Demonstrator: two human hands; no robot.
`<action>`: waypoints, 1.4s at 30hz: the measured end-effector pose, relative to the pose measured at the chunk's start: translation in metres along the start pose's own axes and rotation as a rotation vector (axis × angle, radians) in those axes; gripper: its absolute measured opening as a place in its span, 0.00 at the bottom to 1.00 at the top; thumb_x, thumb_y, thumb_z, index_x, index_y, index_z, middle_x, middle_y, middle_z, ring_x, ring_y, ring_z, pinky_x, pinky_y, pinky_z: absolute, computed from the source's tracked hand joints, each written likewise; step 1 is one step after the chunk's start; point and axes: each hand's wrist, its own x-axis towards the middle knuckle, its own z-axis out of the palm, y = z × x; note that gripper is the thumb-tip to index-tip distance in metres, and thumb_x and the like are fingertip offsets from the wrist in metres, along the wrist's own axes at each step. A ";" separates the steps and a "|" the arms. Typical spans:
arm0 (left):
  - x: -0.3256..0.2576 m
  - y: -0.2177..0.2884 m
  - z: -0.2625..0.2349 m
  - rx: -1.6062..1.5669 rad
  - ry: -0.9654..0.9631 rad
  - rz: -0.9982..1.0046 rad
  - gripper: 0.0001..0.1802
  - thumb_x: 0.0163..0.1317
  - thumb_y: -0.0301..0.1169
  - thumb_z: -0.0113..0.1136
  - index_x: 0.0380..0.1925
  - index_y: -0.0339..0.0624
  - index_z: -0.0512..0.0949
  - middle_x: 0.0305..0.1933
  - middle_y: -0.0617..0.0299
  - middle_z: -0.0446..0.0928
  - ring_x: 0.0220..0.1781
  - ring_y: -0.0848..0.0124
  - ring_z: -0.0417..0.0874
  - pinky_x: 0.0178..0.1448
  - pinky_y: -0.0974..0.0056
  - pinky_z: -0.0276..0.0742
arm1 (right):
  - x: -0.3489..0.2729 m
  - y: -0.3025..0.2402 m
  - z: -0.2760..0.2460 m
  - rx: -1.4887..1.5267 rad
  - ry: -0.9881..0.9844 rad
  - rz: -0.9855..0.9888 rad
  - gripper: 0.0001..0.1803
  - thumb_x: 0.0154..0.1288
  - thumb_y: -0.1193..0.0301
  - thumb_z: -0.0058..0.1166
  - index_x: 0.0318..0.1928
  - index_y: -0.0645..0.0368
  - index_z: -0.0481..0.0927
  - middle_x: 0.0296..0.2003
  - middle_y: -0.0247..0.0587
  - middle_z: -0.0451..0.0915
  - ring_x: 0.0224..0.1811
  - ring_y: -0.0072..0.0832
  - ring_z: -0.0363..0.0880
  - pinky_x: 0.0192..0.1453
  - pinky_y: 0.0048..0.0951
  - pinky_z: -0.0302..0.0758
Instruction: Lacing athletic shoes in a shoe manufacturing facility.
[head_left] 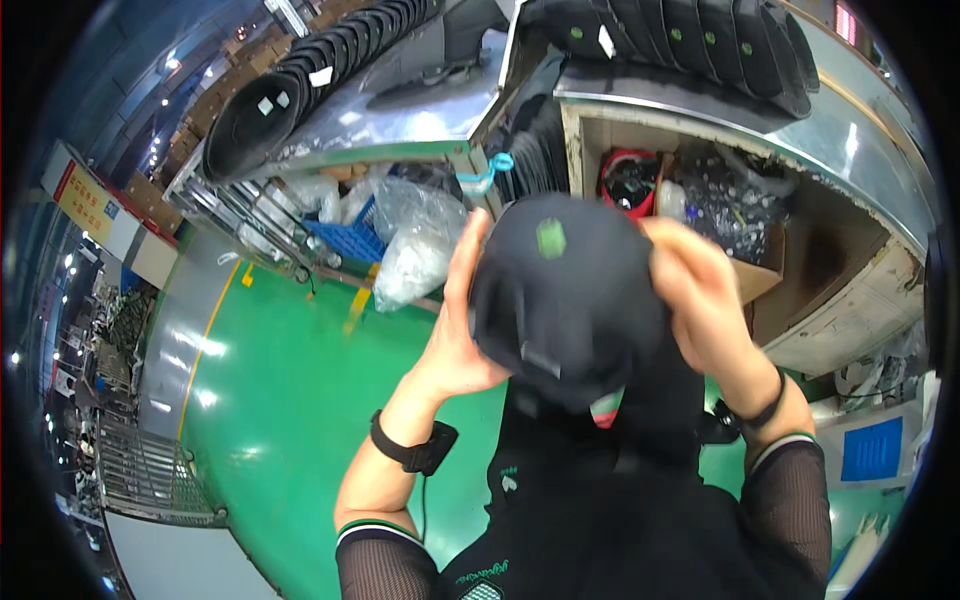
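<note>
A green floor [300, 400] spreads below a long steel workbench [420, 110], on which rows of stacked black caps [330, 70] lie overlapping, with a second row of caps [690, 35] further to the right. Under the bench sit clear plastic bags [415, 245] beside a blue crate [352, 238], and an open wooden compartment [800, 260] holds loose clutter. In front of the bench, held up over the person's lap, is a black cap [560, 300] with a small green patch on top. The left hand [462, 330] presses flat against its left side, fingers stretched upward, while the right hand [690, 290] curls over the right edge, gripping it firmly.
</note>
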 end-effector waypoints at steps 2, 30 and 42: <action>-0.034 -0.001 0.014 -0.146 0.054 -0.460 0.62 0.41 0.31 0.78 0.74 0.45 0.47 0.74 0.48 0.52 0.75 0.57 0.55 0.74 0.54 0.57 | 0.041 0.040 -0.011 0.378 -0.014 0.282 0.23 0.71 0.58 0.53 0.54 0.65 0.75 0.46 0.36 0.79 0.45 0.21 0.78 0.49 0.25 0.75; -0.138 -0.126 0.105 0.181 0.263 -1.168 0.29 0.66 0.43 0.59 0.61 0.39 0.65 0.62 0.47 0.62 0.67 0.55 0.61 0.72 0.55 0.55 | 0.062 0.240 0.015 -0.627 0.176 -0.072 0.25 0.63 0.67 0.58 0.59 0.61 0.70 0.49 0.50 0.73 0.51 0.44 0.74 0.56 0.40 0.70; -0.026 -0.049 0.035 -0.992 0.106 -0.929 0.59 0.54 0.70 0.55 0.71 0.33 0.51 0.62 0.45 0.70 0.62 0.54 0.73 0.66 0.54 0.66 | -0.031 0.149 0.030 -0.188 -0.797 -0.349 0.05 0.63 0.71 0.50 0.32 0.57 0.70 0.28 0.40 0.70 0.32 0.38 0.74 0.33 0.38 0.72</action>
